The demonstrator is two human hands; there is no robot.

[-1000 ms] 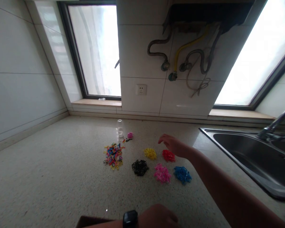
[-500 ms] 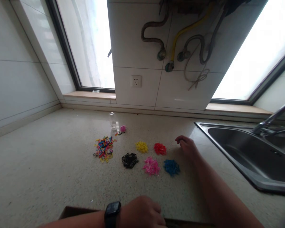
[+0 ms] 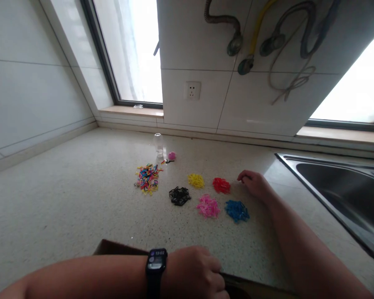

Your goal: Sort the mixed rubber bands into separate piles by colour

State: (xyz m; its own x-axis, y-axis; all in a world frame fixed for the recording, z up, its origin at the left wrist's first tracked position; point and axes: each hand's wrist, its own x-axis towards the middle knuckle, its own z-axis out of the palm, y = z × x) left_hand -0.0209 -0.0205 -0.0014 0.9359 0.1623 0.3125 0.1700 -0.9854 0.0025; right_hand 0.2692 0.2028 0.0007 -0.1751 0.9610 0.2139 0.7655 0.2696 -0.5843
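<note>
My left hand, with a black smartwatch on its wrist, rests closed at the counter's front edge; its fingers are curled and no object shows in them. On the counter, right of a pile of red rubber bands, lies my right hand with curled fingers and nothing visible in it. Other small piles are yellow bands, black bands, pink bands and blue bands. To their left spreads a heap of mixed coloured bands.
Behind the mixed heap stand a clear plastic bottle and a small pink object, with a few loose bands beside them. A steel sink is at the right. Pipes and a socket are on the tiled wall.
The view has shifted, so the counter and piles sit slightly higher and further right. More of my left forearm and watch shows. My right hand appears a little closer to the red pile.
</note>
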